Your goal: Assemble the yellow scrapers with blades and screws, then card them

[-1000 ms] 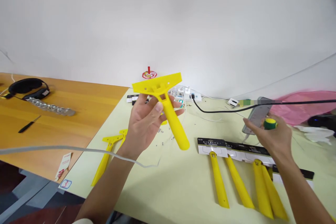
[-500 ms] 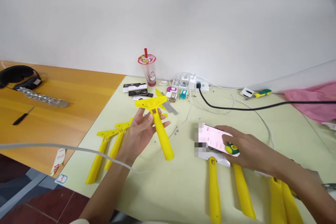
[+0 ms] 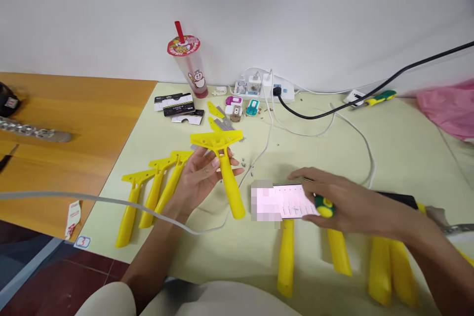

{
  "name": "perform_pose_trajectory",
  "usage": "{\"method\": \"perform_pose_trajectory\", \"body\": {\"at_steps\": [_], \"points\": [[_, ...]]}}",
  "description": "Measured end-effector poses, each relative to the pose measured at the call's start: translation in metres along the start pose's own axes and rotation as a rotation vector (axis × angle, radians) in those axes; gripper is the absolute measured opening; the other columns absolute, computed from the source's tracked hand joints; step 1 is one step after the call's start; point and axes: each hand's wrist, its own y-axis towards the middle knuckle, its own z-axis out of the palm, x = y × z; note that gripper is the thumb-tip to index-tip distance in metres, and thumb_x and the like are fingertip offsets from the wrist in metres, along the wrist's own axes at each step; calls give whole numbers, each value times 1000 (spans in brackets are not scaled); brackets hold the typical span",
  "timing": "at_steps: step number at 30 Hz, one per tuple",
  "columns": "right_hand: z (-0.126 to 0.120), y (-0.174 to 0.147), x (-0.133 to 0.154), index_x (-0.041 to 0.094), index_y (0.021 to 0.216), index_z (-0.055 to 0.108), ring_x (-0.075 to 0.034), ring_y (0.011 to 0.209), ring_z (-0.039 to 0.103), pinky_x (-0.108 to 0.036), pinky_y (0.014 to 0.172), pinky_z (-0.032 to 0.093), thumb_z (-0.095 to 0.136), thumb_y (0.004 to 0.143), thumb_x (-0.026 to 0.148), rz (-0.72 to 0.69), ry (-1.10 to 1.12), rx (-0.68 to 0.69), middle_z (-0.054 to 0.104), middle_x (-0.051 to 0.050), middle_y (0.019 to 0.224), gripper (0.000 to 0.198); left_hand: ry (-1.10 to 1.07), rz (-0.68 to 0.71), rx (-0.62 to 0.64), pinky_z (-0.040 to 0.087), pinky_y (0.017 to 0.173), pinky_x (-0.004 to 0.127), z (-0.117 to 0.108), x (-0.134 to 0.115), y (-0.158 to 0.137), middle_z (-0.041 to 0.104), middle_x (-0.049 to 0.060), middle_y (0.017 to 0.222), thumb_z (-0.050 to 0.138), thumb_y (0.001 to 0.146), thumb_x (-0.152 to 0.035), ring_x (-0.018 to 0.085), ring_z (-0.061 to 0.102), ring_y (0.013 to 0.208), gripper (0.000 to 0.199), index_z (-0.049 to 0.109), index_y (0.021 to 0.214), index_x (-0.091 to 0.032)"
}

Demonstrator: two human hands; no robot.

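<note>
Pale tabletop [image 3: 222, 256]: the left hand [image 3: 200, 177] grips a yellow scraper [image 3: 229, 182], its long axis slanting down rightward; farther right, the right hand [image 3: 346, 202] clasps a phone [image 3: 292, 202] and green-yellow tool handle [image 3: 325, 206].

Tilted yellow scraper [image 3: 230, 180] near lit phone [image 3: 292, 202]

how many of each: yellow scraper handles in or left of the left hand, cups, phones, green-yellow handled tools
Yellow scraper handles: 4 (1 in the left hand, 3 lying left of it)
Cups: 1
Phones: 1, in the right hand
Green-yellow handled tools: 2 (1 in that hand, 1 by the wall)
Total: 8
</note>
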Motion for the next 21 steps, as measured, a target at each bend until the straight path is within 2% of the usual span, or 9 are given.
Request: {"method": "perform_pose_trajectory", "body": {"at_steps": [2,4,8,12,16,21], "points": [[-14,-6,-6,25,92,67,-35,117,73,-45,93,60,75,94,49,107,3,-24,71,-14,142,25,-16,-10,32,64,113,52,2,2,-2,74,3,117,84,95,-26,19,77,100,24,76,118,-28],[-23,-9,-11,27,95,65,-35,111,74,-45,88,59,74,95,55,198,25,-30,75,-13,129,29,-21,-14,65,66,110,52,4,3,-5,73,4,117,84,95,-28,19,77,100,22,77,117,-30],[-25,-7,-19,27,95,63,-33,106,74,-43,85,56,74,93,63,285,82,29,78,-10,123,38,-8,-17,111,68,106,52,6,4,-6,73,3,116,83,96,-30,21,77,102,23,77,119,-33],[-19,-1,-22,27,104,68,-32,99,73,-42,82,52,74,95,60,287,29,44,78,-8,114,35,-9,-14,117,69,105,50,6,5,-5,72,3,115,81,98,-29,20,77,101,22,77,119,-33],[-18,0,-20,28,99,67,-32,95,73,-42,80,51,76,93,58,260,-11,20,78,-7,109,32,10,-2,102,69,105,51,5,6,-5,72,4,115,83,97,-31,19,76,98,22,77,118,-32],[-26,-7,-11,28,92,60,-33,98,73,-42,81,51,72,96,59,209,-18,-81,78,-10,116,34,44,-20,69,69,104,50,4,8,-5,71,4,118,86,94,-31,19,75,100,27,75,118,-32]]}}
